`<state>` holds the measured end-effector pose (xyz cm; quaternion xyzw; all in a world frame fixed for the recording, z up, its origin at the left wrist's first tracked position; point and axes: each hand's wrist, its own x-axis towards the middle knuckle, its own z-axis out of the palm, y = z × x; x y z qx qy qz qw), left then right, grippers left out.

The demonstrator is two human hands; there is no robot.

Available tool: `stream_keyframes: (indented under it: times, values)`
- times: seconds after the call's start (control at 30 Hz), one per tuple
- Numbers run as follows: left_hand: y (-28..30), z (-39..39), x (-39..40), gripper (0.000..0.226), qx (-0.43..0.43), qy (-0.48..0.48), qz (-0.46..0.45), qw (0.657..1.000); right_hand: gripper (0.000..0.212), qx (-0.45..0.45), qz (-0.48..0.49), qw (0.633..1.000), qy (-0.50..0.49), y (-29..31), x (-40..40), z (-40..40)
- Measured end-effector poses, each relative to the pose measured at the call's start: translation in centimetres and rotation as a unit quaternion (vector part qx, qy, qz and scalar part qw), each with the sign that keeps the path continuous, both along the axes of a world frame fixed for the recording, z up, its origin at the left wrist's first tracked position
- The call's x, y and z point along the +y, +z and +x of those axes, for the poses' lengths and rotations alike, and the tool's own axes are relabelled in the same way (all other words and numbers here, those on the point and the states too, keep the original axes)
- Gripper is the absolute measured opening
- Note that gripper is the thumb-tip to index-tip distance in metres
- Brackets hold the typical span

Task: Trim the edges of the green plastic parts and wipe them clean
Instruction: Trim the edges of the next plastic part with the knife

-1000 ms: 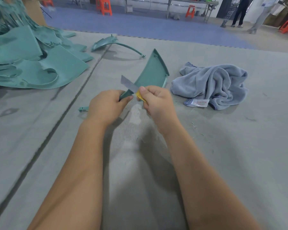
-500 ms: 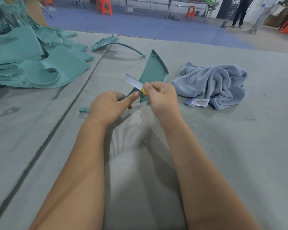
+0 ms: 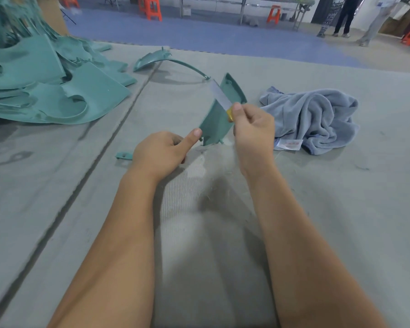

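While our left hand [image 3: 161, 152] grips the lower corner of one green part [image 3: 219, 114] standing above the grey surface [image 3: 341, 209], our right hand [image 3: 253, 129] pinches a blade [image 3: 220, 95] against its edge. One towel [image 3: 313, 117] lies just right, its label unreadable; a green pile [image 3: 45, 91] sits far left.

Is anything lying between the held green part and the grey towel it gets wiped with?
Nothing visible. The green part is held just left of the grey towel; only bare mat and the right hand lie between.
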<state>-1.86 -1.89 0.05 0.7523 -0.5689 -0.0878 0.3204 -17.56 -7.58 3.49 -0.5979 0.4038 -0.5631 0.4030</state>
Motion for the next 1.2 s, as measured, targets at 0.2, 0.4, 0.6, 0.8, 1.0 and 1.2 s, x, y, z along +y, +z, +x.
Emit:
stream_keyframes:
  times: [0.2,0.4,0.6,0.8,1.0,1.2]
  values:
    - [0.1,-0.1,0.2,0.081,-0.007,-0.004,-0.011,1.0,0.033,-0.056,0.032,0.997,0.044,-0.2,0.4,-0.6]
    - [0.5,0.0,0.3,0.09,0.011,-0.017,-0.004,1.0,0.022,-0.2,0.057,0.977,0.04,0.7,0.4,-1.3]
    - [0.4,0.0,0.2,0.09,-0.013,-0.028,0.03,0.999,0.025,-0.234,0.046,0.971,0.027,0.9,0.2,-1.7]
    - [0.3,0.1,0.2,0.092,0.001,-0.023,0.025,0.999,0.022,-0.202,0.028,0.979,0.027,0.6,-0.1,-1.8]
    - [0.4,0.2,0.2,0.087,0.014,-0.015,0.008,1.0,0.028,-0.147,-0.006,0.989,0.028,0.1,-0.3,-1.8]
    - [0.5,-0.4,0.0,0.078,-0.031,0.025,-0.031,0.999,0.045,-0.176,0.029,0.982,0.059,-0.3,-0.4,-1.6]
